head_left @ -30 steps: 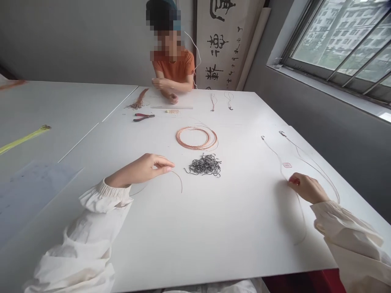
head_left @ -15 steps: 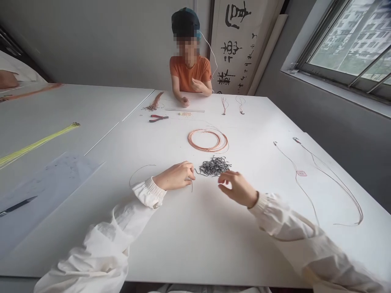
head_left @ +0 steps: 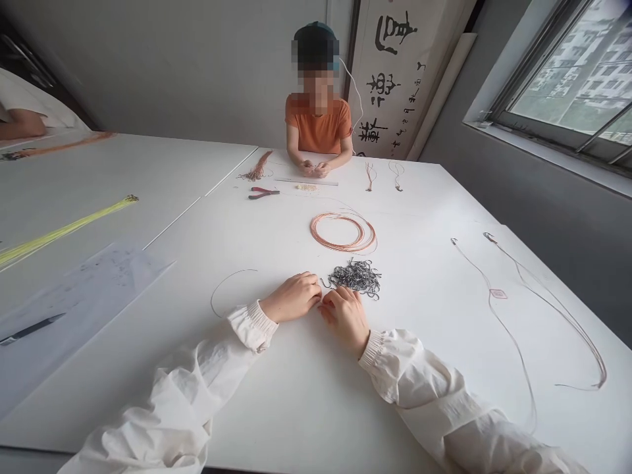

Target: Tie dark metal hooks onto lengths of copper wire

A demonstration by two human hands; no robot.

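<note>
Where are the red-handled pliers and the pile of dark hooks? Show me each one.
red-handled pliers (head_left: pixel 260 190), head view, on the handles
pile of dark hooks (head_left: pixel 354 278), head view, on its middle

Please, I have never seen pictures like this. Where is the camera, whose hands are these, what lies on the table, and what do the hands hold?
One camera is worn on a person's head and looks forward and down, so the two arms in white sleeves are that person's own. The left hand and right hand are bare and come together beside a pile of dark wire hooks. Anything they hold is too small to see. On the white table also lie a coil of copper wire, red-handled pliers and long thin cords. Another person sits across the table.
</note>
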